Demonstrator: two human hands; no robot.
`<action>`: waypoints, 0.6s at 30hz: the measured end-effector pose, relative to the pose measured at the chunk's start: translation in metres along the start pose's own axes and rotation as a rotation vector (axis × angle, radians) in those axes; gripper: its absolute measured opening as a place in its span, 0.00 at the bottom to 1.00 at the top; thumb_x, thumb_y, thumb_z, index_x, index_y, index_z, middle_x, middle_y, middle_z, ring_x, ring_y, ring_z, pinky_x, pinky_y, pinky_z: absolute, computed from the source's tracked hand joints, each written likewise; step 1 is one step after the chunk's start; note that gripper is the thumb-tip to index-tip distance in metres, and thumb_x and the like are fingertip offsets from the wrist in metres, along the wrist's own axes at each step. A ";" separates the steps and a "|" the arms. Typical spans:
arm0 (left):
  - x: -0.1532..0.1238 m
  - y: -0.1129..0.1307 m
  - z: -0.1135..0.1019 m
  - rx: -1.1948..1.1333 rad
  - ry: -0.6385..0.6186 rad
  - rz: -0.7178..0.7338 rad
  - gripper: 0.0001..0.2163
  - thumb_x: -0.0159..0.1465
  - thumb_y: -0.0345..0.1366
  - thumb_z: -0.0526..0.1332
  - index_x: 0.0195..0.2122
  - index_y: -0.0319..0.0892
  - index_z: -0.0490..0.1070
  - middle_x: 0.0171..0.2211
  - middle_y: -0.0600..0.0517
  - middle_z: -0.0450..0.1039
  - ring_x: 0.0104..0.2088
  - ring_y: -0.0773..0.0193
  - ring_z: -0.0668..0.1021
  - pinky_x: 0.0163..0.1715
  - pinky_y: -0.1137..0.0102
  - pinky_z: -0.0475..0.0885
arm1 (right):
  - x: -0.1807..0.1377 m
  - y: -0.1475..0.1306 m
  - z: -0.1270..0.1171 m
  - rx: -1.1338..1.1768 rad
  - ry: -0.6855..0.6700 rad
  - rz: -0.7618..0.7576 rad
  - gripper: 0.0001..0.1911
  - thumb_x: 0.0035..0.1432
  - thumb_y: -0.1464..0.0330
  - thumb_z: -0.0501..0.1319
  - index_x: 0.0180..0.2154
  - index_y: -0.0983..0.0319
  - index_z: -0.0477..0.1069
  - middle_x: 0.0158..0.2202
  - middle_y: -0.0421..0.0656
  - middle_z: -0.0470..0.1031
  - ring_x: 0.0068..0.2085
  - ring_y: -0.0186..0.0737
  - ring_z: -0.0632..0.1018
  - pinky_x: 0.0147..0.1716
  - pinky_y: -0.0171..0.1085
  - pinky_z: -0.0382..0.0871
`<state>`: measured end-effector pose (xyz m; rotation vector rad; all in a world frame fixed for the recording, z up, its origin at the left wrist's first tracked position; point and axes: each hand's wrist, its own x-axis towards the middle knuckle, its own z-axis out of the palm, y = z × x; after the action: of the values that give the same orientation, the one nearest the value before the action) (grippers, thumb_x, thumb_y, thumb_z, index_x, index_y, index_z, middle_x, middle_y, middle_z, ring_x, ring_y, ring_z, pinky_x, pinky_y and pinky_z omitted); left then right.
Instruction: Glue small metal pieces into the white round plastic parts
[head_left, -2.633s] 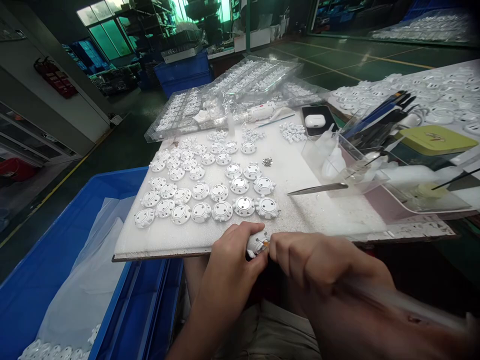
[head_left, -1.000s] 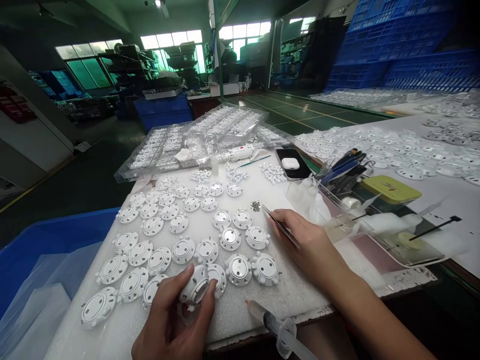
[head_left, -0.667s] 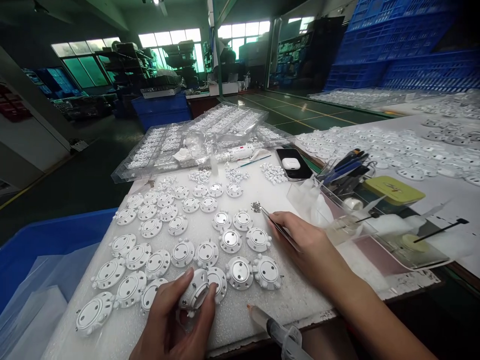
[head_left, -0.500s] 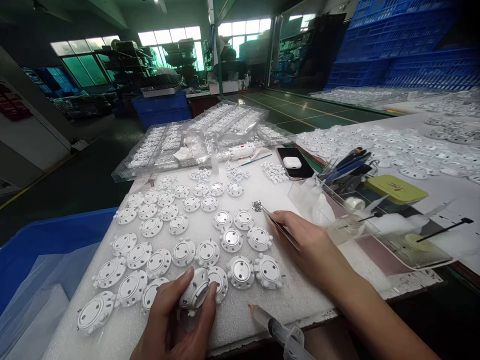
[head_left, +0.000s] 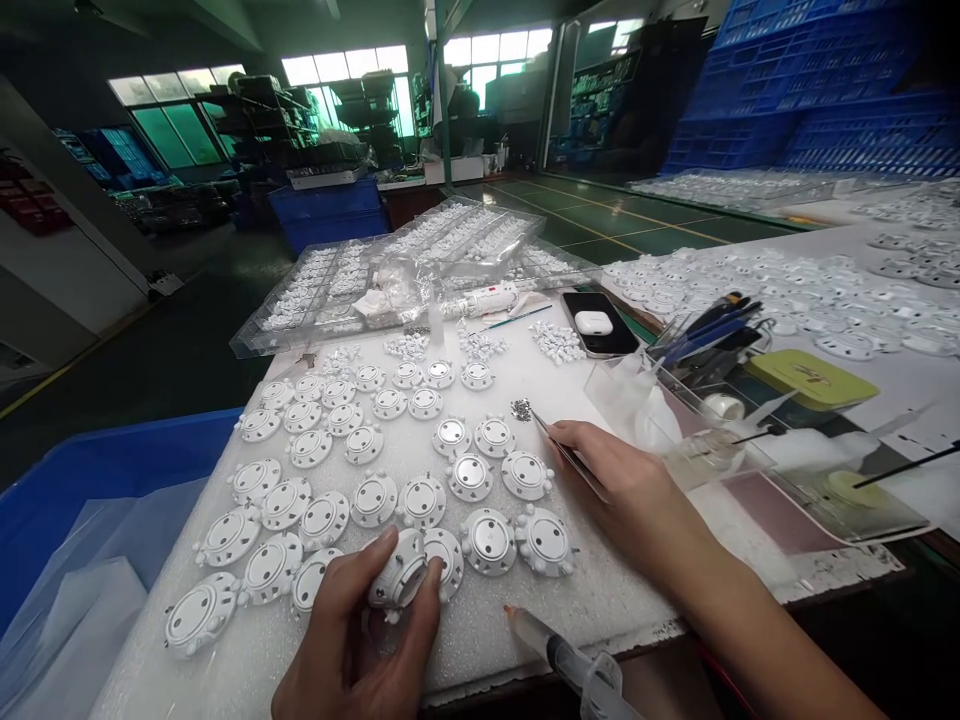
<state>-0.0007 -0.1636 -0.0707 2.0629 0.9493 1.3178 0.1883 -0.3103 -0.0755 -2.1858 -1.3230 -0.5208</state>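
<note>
Between the thumb and fingers of my left hand (head_left: 360, 620) is a round white plastic part (head_left: 399, 570), tilted so its open side faces right. My right hand (head_left: 611, 470) grips a pair of metal tweezers (head_left: 574, 456). Their tips are at the edge of a small pile of tiny dark metallic pieces (head_left: 520, 409); whether they pinch one is too small to tell. Rows of similar white discs with dark dots, one a finished-looking disc (head_left: 490, 540), lie on the white foam sheet (head_left: 480, 640). A syringe (head_left: 551, 645) with an orange tip lies by the front edge.
Small white pieces (head_left: 557, 342) lie in heaps behind the discs. Clear trays (head_left: 315, 290) of white parts stand at the back. A phone (head_left: 600, 325) bears a white case (head_left: 593, 322). To the right are an acrylic holder with bottles (head_left: 652, 415) and a yellow tin (head_left: 812, 380).
The whole view has shifted slightly, moving the scene a little to the right. Both hands keep their holds, and the tweezer tips remain by the dark pile.
</note>
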 end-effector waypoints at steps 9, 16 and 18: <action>0.001 -0.012 -0.002 -0.056 -0.094 -0.047 0.12 0.60 0.41 0.72 0.44 0.48 0.79 0.36 0.56 0.81 0.27 0.71 0.78 0.28 0.76 0.77 | 0.000 -0.017 -0.008 0.463 0.198 0.284 0.06 0.67 0.67 0.64 0.44 0.59 0.76 0.39 0.43 0.83 0.40 0.40 0.84 0.41 0.35 0.79; 0.008 -0.016 0.001 -0.139 -0.185 -0.001 0.15 0.59 0.36 0.72 0.48 0.46 0.79 0.21 0.62 0.61 0.20 0.72 0.65 0.22 0.77 0.67 | 0.024 -0.062 -0.014 1.337 -0.169 0.621 0.11 0.59 0.58 0.71 0.33 0.59 0.79 0.28 0.40 0.80 0.29 0.30 0.78 0.30 0.27 0.71; 0.010 -0.017 0.002 -0.162 -0.205 -0.008 0.15 0.59 0.34 0.72 0.48 0.46 0.79 0.21 0.63 0.59 0.20 0.73 0.64 0.21 0.77 0.65 | 0.031 -0.068 -0.008 1.414 -0.261 0.605 0.11 0.59 0.59 0.71 0.32 0.59 0.79 0.28 0.39 0.79 0.29 0.29 0.76 0.31 0.27 0.70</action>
<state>-0.0011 -0.1457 -0.0783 2.0208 0.7356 1.1146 0.1413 -0.2677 -0.0355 -1.2545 -0.6265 0.7632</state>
